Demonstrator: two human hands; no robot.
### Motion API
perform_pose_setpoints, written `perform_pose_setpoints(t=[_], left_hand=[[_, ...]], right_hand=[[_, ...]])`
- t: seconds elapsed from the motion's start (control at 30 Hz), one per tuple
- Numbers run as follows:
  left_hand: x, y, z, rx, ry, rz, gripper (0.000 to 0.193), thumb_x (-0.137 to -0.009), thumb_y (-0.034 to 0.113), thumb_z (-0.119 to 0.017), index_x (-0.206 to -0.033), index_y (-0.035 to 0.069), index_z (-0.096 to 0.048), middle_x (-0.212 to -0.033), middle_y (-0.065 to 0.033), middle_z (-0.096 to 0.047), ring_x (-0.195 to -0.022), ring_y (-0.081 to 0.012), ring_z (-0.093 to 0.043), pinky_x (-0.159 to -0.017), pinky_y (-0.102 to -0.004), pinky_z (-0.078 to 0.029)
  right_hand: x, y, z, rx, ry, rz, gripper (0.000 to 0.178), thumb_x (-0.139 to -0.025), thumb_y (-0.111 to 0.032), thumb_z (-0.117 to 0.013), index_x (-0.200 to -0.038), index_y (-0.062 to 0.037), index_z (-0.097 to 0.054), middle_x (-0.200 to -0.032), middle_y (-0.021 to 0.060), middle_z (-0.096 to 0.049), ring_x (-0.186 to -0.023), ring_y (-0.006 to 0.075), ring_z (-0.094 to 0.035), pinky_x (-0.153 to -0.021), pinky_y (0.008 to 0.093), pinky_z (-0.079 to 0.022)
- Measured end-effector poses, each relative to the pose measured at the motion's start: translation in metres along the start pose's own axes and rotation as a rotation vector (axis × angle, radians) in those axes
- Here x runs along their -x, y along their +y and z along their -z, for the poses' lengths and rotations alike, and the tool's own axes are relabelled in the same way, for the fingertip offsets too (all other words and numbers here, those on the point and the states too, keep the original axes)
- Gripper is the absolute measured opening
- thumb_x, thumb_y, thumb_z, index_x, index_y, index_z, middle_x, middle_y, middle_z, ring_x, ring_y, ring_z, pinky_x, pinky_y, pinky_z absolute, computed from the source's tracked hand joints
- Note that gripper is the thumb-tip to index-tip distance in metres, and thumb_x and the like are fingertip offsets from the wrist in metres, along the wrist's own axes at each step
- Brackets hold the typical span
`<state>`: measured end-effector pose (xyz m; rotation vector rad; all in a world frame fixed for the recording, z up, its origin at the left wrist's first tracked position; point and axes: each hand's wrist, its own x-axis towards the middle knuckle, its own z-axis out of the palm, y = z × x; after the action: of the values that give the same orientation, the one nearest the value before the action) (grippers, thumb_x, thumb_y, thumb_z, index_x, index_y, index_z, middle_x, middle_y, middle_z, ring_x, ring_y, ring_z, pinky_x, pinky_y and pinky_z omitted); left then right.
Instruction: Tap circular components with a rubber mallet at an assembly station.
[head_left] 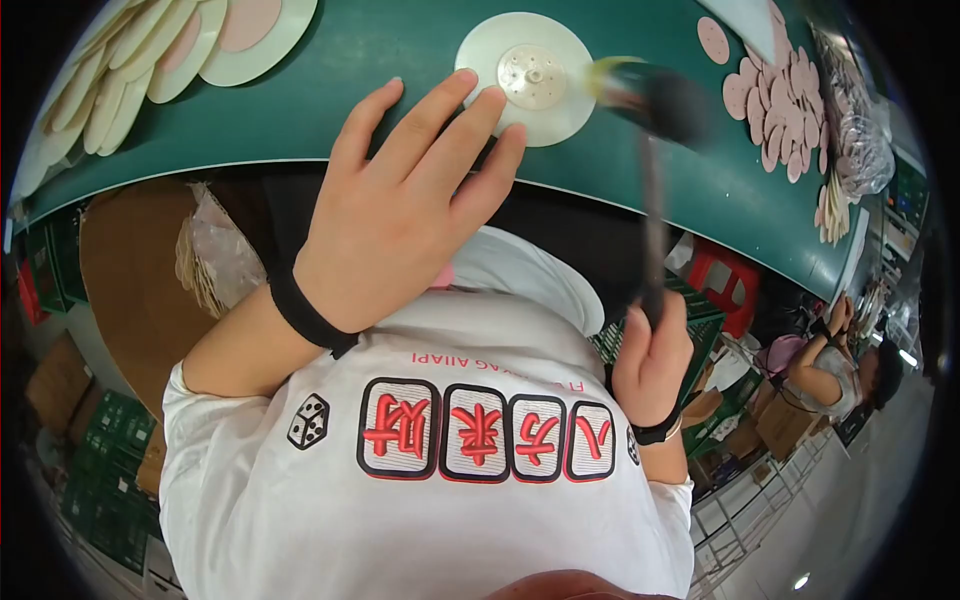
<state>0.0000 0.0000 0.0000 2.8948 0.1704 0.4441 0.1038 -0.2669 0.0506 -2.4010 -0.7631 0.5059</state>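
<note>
A round cream disc [572, 118] lies flat on the green table, with a smaller perforated disc [515, 88] and a raised central knob on top of it. My left hand [385, 215] is spread with the palm down. Its fingertips rest at the near left rim of the cream disc. Closed round the dark handle of a mallet [655, 190] is my right hand [652, 368], held in front of the table's near edge. The mallet's black and yellow head, smeared by motion, is above the table just right of the disc.
Large cream discs, some with pink centres [180, 50], are heaped at the far left of the green table [400, 40]. Small pink perforated discs [780, 105] pile up at the right, beside clear plastic bags [862, 150]. Another person [825, 375] sits beyond on the right.
</note>
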Motion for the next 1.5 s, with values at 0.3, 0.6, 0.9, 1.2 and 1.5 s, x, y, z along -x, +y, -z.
perform_pose_setpoints(t=[0.3, 0.6, 0.9, 1.2, 1.5], left_hand=[[-0.001, 0.003, 0.001, 0.001, 0.030, 0.000, 0.055, -0.071, 0.018, -0.079, -0.124, 0.014, -0.067, -0.138, -0.0075, -0.058, -0.131, -0.0264, -0.054, -0.109, -0.0496, -0.040], [-0.001, -0.001, -0.002, 0.000, 0.039, 0.005, 0.055, -0.070, 0.018, -0.080, -0.124, 0.014, -0.068, -0.138, -0.0063, -0.058, -0.131, -0.0263, -0.054, -0.109, -0.0492, -0.040], [-0.002, -0.002, -0.002, 0.005, 0.054, 0.001, 0.053, -0.071, 0.018, -0.079, -0.122, 0.014, -0.068, -0.138, -0.0065, -0.058, -0.131, -0.0261, -0.054, -0.109, -0.0488, -0.040], [-0.003, -0.002, -0.004, 0.023, 0.076, -0.009, 0.051, -0.070, 0.017, -0.078, -0.121, 0.014, -0.069, -0.137, -0.0067, -0.059, -0.131, -0.0267, -0.054, -0.108, -0.0488, -0.041], [-0.001, 0.001, -0.001, 0.023, 0.047, 0.000, 0.050, -0.071, 0.017, -0.078, -0.120, 0.013, -0.069, -0.137, -0.0066, -0.059, -0.131, -0.0270, -0.054, -0.108, -0.0491, -0.041]], right_hand=[[-0.011, -0.017, 0.010, 0.132, -0.020, 0.026, 0.015, -0.097, -0.010, -0.061, -0.106, 0.0009, -0.054, -0.067, 0.0200, -0.057, -0.058, 0.0399, -0.061, -0.051, 0.0420, -0.045], [-0.016, -0.016, 0.009, 0.140, -0.044, 0.047, 0.016, -0.098, -0.010, -0.061, -0.107, 0.0007, -0.054, -0.066, 0.0189, -0.056, -0.056, 0.0392, -0.059, -0.050, 0.0415, -0.045], [-0.018, -0.012, 0.008, 0.099, 0.007, 0.078, 0.014, -0.098, -0.009, -0.060, -0.108, 0.0001, -0.054, -0.065, 0.0174, -0.056, -0.055, 0.0376, -0.060, -0.051, 0.0403, -0.045], [-0.025, -0.016, 0.010, 0.125, 0.026, 0.056, 0.015, -0.098, -0.010, -0.062, -0.106, -0.0001, -0.055, -0.065, 0.0165, -0.056, -0.055, 0.0365, -0.060, -0.051, 0.0391, -0.046], [-0.026, -0.018, 0.009, 0.193, -0.021, 0.120, 0.015, -0.098, -0.010, -0.063, -0.105, -0.0001, -0.055, -0.064, 0.0171, -0.055, -0.054, 0.0367, -0.059, -0.050, 0.0400, -0.045]])
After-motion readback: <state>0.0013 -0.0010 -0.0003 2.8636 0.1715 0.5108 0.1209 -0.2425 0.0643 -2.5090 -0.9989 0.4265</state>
